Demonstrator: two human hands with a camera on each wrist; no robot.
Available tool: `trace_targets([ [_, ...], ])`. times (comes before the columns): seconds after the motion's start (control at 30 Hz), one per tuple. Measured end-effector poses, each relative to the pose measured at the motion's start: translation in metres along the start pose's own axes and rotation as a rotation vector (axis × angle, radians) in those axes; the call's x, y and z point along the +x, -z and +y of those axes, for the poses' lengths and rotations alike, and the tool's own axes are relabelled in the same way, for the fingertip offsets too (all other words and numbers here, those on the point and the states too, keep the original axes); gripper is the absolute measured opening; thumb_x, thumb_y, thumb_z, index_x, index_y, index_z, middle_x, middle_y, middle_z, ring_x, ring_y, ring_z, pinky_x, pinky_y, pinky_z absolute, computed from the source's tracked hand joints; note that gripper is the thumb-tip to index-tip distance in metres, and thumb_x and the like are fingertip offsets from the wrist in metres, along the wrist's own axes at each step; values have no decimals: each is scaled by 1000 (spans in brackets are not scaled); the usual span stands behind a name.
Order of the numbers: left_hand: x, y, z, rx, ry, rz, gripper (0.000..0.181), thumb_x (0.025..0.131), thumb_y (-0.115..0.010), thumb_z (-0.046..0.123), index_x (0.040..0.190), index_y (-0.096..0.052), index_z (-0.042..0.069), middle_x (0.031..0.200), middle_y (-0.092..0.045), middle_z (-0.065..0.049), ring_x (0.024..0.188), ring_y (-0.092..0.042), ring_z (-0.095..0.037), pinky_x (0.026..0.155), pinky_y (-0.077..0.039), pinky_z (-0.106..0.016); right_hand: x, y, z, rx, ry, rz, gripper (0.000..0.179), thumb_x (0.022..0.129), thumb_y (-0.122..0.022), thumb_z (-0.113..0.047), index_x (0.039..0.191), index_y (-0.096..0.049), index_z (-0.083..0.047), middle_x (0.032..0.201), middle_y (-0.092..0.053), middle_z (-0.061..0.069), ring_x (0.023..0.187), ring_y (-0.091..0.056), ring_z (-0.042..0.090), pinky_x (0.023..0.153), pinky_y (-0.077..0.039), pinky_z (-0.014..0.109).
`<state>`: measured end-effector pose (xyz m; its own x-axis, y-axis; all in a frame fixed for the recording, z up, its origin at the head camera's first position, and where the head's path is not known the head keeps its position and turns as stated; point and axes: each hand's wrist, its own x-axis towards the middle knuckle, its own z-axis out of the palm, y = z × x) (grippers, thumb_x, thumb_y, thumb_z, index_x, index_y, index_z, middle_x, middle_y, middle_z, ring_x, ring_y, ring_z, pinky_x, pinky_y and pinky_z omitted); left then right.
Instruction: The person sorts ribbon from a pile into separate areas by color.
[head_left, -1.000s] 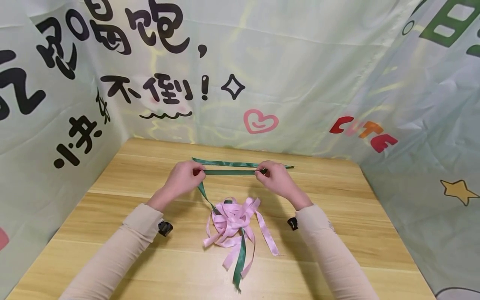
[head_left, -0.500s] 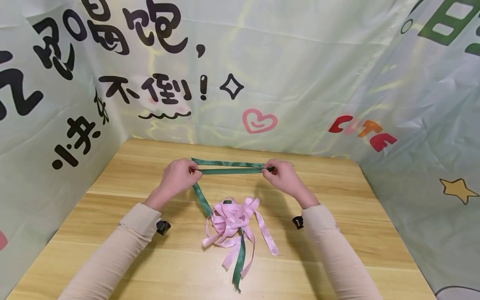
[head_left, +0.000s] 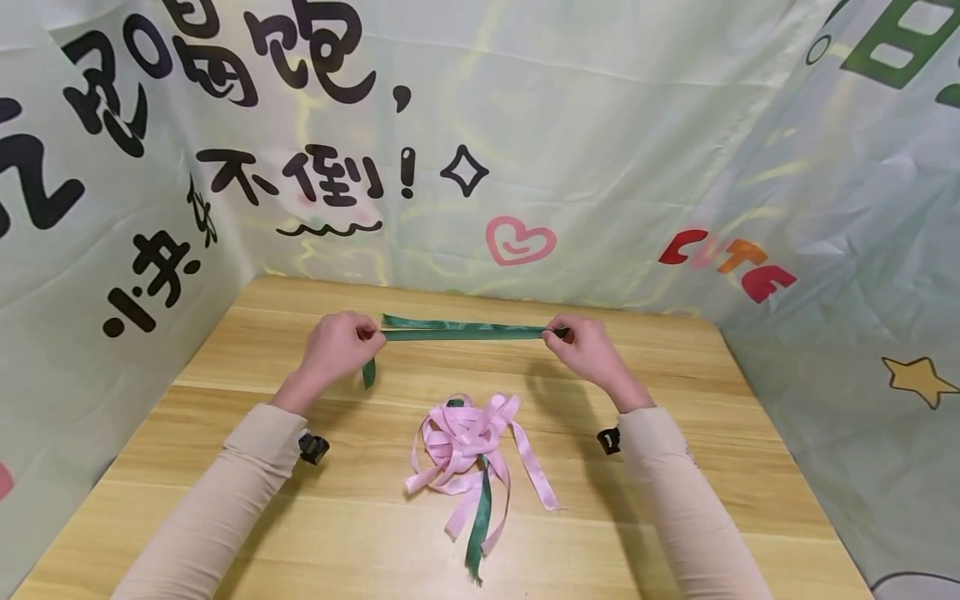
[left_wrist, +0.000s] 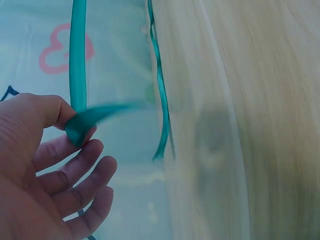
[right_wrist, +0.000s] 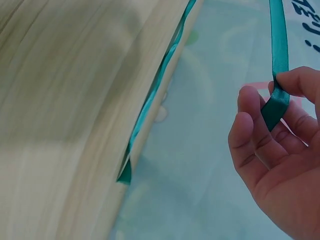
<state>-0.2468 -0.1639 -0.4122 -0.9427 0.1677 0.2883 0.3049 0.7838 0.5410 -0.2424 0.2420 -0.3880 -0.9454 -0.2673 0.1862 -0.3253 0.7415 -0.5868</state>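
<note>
A green ribbon is stretched level between both hands, above the far part of the table. My left hand pinches it near one end between thumb and forefinger; a short tail hangs below, blurred in the left wrist view. At the other end my right hand pinches the ribbon, and a small folded tip shows past the fingers in the right wrist view. Just behind lies a second green ribbon along the table's far edge. Nearer the person is a tangled heap of pink ribbons.
Out of the pink heap a green ribbon end with a frayed tip runs toward the front of the wooden table. A printed cloth backdrop rises behind the table and at both sides.
Both hands have moved apart, drawing the green ribbon out longer. Its trailing part has come free of the pink heap and now hangs short below the left hand.
</note>
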Motion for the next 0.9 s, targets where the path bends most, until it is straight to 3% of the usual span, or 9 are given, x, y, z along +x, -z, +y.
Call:
trace_targets([
  [0.3,0,-1,-22,-31,45,-27,23,94,-63,21,86,-83,11,77,-76,-2,66,-63,-18,68,-48,-35,-4,1,20,-1,-60,-9,18,105,-61,-19,109,-72,-5,88,-68,10,67,-53,20,67,-46,36],
  [0.43,0,-2,-29,-36,79,-47,25,95,-63,23,91,-84,11,84,-79,-5,71,-66,-19,72,-51,-38,-6,0,31,-8,-82,-3,17,104,-61,-19,106,-72,-5,84,-67,11,63,-48,17,64,-43,34],
  [0.6,-1,-4,-34,-43,122,-66,26,96,-62,25,97,-84,10,93,-81,-8,80,-70,-24,77,-54,-43,-8,1,45,10,-124,0,20,104,-61,-20,109,-72,-4,93,-70,14,59,-44,13,58,-42,31],
  [0.9,2,-12,-38,-39,142,-93,24,98,-64,24,96,-84,10,92,-81,-8,74,-67,-20,73,-52,-39,-12,1,64,67,-185,-37,23,106,-60,-18,114,-71,0,102,-73,24,71,-65,26,62,-50,34],
])
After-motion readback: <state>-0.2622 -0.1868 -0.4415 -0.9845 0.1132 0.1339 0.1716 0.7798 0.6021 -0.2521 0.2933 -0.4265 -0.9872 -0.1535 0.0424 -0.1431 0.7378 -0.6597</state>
